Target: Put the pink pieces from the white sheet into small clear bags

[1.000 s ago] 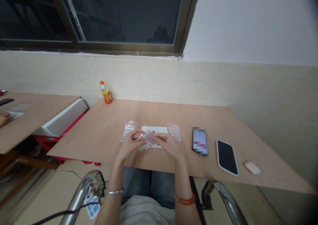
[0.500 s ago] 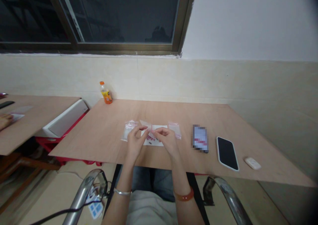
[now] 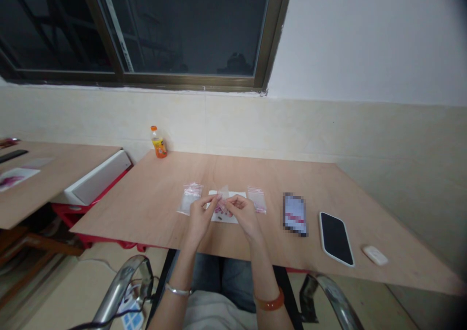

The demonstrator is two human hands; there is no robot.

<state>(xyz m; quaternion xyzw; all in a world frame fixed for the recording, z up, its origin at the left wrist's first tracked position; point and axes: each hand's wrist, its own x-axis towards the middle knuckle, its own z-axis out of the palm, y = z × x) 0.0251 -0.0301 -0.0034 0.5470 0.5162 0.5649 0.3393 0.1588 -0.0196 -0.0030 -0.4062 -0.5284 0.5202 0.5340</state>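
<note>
Fingertip pinch, both sides: left hand point(image 3: 199, 218) and right hand point(image 3: 247, 217) grasp one bag point(image 3: 224, 192), above the paper point(image 3: 233, 219). Small pink and dark bits point(image 3: 219, 218) lie on the paper. Other bags point(image 3: 190, 199) flat on the table point(image 3: 127, 208), either side. Held bag's contents: cannot tell.

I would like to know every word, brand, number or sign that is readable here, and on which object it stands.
No text can be read with certainty.
Orange-capped bottle: yellow label, lettering too small and blurred.
Phone with lit screen: pixelated, unreadable.
Pale strip on the window: tiny dark marks, unreadable.
Held plastic bag: no lettering can be made out.
White-edged device: dark screen, no text visible.
</note>
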